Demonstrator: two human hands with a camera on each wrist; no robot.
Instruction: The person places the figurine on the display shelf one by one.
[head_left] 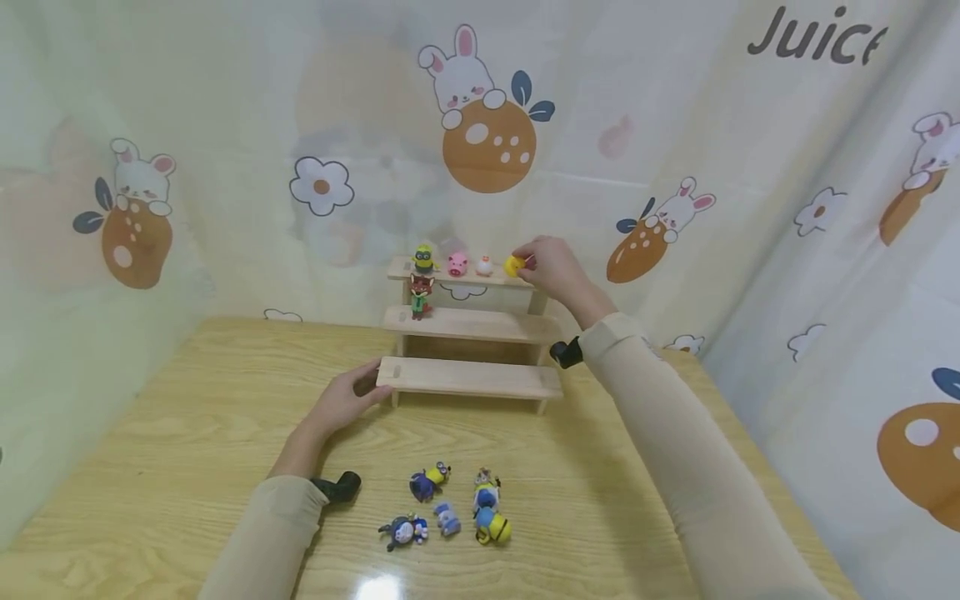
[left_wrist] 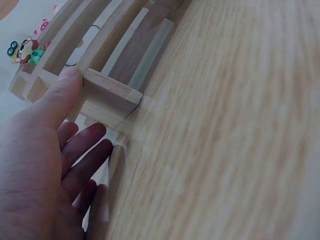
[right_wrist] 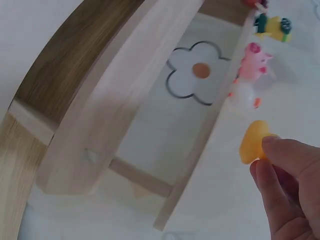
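Observation:
My right hand [head_left: 553,265] pinches a small yellow toy [right_wrist: 254,142] between thumb and fingers, at the right part of the top tier of a wooden three-step stand [head_left: 468,377]. Left of it on that tier stand a white toy with orange parts [head_left: 484,266], a pink pig [head_left: 457,264] and a minion figure [head_left: 423,259]. A fox figure [head_left: 421,297] in green stands on the middle tier's left end. My left hand [head_left: 341,402] is at the bottom tier's left end, its thumb touching the wood and its other fingers loosely spread below.
Several figures lie on the wooden table in front of the stand: a minion in dark blue [head_left: 429,482], a dark figure [head_left: 403,530], a grey-blue one [head_left: 447,518], a yellow-and-blue one [head_left: 492,525] and another [head_left: 486,490]. A printed curtain [head_left: 360,100] hangs behind.

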